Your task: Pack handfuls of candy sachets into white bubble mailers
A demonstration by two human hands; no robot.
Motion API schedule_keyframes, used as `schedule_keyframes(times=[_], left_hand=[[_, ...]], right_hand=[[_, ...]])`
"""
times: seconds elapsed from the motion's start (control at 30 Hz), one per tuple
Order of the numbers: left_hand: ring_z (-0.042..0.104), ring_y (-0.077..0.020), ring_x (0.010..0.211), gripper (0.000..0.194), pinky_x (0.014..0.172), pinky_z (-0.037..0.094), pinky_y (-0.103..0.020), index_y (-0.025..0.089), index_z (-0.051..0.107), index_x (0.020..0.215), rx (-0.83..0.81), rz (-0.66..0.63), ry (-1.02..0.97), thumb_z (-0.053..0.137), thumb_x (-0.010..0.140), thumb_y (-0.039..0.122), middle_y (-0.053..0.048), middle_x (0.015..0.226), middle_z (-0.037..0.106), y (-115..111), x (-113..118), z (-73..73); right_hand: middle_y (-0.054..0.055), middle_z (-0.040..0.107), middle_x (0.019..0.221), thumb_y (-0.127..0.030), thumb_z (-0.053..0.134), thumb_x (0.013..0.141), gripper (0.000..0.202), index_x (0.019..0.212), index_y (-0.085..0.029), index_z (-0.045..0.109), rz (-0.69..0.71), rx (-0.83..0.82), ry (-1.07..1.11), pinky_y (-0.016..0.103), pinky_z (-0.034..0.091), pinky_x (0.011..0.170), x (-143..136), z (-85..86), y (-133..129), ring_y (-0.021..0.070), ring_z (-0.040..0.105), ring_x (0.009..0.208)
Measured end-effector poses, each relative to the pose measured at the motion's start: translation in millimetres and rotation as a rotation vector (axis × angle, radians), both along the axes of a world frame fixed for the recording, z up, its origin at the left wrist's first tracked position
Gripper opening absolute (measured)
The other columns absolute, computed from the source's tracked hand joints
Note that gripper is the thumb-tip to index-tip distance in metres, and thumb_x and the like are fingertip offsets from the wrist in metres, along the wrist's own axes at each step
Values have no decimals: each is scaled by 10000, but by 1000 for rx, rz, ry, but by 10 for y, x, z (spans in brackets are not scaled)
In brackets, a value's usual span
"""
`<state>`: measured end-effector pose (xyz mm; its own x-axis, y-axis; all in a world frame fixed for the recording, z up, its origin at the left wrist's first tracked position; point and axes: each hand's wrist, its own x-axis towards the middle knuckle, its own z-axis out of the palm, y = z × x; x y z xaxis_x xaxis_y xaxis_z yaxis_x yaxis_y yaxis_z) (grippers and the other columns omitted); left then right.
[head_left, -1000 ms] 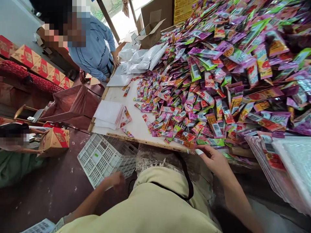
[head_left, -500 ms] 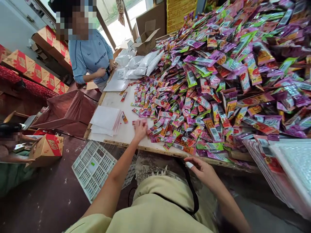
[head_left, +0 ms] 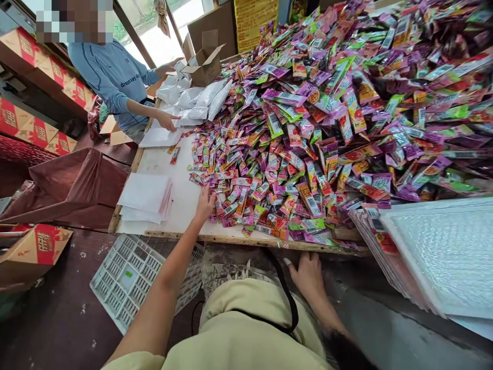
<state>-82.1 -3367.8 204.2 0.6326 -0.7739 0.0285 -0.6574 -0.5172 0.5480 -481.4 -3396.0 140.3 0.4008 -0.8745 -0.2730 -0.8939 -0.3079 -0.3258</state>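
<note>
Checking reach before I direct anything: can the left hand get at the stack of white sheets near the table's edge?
Probably yes: the left hand is at the edge of the sachet pile, with only bare tabletop visible between it and the stack of white sheets.

One table (head_left: 183, 213), one open carton (head_left: 206, 72) upon it, one crate (head_left: 122, 281), one yellow sign (head_left: 254, 23) and one co-worker in blue (head_left: 111, 77) are counted. One left hand (head_left: 204, 204) and one right hand (head_left: 308, 275) are seen. Packets (head_left: 269, 169) are piled too thickly to be counted; overlapping sleeves (head_left: 142, 192) cannot be numbered.
</note>
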Motion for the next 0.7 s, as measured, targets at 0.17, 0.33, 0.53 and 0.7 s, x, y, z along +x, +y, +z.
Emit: schedule_keyframes(times=[0.17, 0.33, 0.53, 0.7], left_hand=[[592, -233, 1054, 373, 957, 466, -383, 195, 624, 1055, -133, -81, -75, 321, 1001, 405, -127, 1031, 658, 777, -843, 271], [591, -231, 864, 276, 839, 478, -364, 210, 644, 877, 177, -249, 109, 416, 959, 342, -88, 847, 645, 1716, -1231, -45], [503, -356, 1182, 211, 1027, 387, -475, 160, 610, 928, 266, 206, 186, 655, 747, 258, -170, 1092, 601, 1451, -1018, -525], [571, -246, 870, 163, 822, 461, -366, 205, 484, 710, 242, 142, 340, 544, 806, 322, -53, 765, 560, 1559, -1043, -346]], right_hand=[[167, 585, 952, -339, 436, 869, 287, 938, -164, 653, -71, -107, -260, 463, 424, 837, -2, -194, 81, 317, 505, 910], [98, 650, 847, -357, 469, 816, 198, 772, -220, 605, -129, 23, -583, 439, 417, 840, -17, -193, -41, 282, 541, 862], [1, 501, 618, -540, 608, 688, 345, 642, -209, 522, -92, 646, -826, 301, 400, 612, -337, -35, 4, 166, 457, 611], [-11, 458, 588, -724, 598, 670, 530, 643, -202, 507, -57, 932, -830, 269, 364, 522, -702, 20, 405, 132, 397, 540]])
